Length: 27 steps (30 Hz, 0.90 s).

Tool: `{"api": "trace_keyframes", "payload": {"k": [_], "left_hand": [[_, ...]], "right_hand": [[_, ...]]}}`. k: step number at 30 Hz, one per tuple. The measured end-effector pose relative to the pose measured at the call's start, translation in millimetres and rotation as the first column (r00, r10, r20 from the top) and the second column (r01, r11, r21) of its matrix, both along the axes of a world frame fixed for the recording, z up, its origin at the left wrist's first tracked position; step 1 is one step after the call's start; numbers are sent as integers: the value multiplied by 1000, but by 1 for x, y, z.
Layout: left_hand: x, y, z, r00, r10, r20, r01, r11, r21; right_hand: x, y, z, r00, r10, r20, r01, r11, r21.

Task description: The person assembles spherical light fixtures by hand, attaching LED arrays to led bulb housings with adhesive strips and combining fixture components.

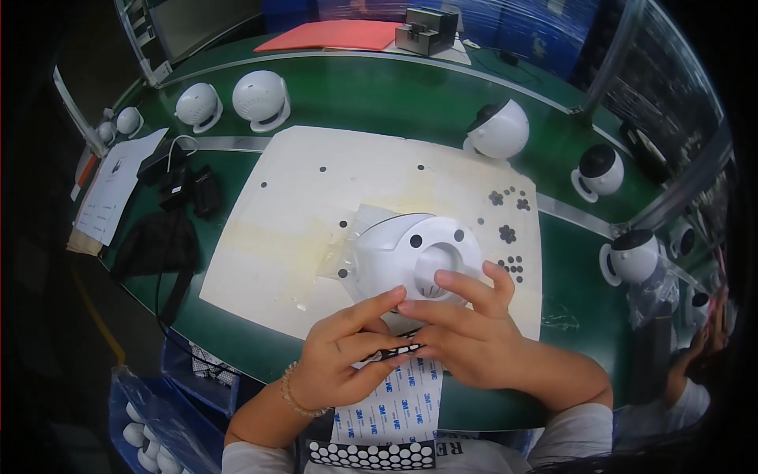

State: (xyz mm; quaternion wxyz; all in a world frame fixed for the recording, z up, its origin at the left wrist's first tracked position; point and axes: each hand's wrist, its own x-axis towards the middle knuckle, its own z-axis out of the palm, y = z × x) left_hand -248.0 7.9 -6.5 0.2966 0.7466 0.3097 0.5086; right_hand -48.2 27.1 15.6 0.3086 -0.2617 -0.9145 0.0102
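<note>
A white rounded device housing lies on its side on the cream board, a ring-shaped base facing up toward me. Two small black round pads sit on that base. Just in front of it, my left hand pinches the folded edge of a sheet of adhesive pads, white-backed with blue print. Its lower end shows black with rows of white dots. My right hand grips the same edge with its lower fingers, while its upper fingers reach over the base. The thumb and index tips of both hands nearly meet.
Loose black pads lie in clusters on the right of the cream board. White camera-like devices stand along the green bench's back and right. Black adapters lie left. A bin of white balls is lower left. Another person's arm shows right.
</note>
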Motion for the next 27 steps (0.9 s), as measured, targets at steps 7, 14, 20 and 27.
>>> {"api": "trace_keyframes", "payload": {"k": [7,14,20,27], "left_hand": [[-1,2,-6,1000,-30,5,30,996,79],[0,0,-5,1000,-7,22,7,1000,25],[-3,3,-7,999,-3,-46,7,995,98],[-6,4,-5,995,20,-93,-9,994,113]], "right_hand": [[0,-5,-4,979,-54,-199,48,998,-35],[9,-11,-8,988,2,-157,15,994,105],[21,9,3,957,-204,-205,122,928,-353],[17,11,0,963,-212,-165,138,918,-372]]}}
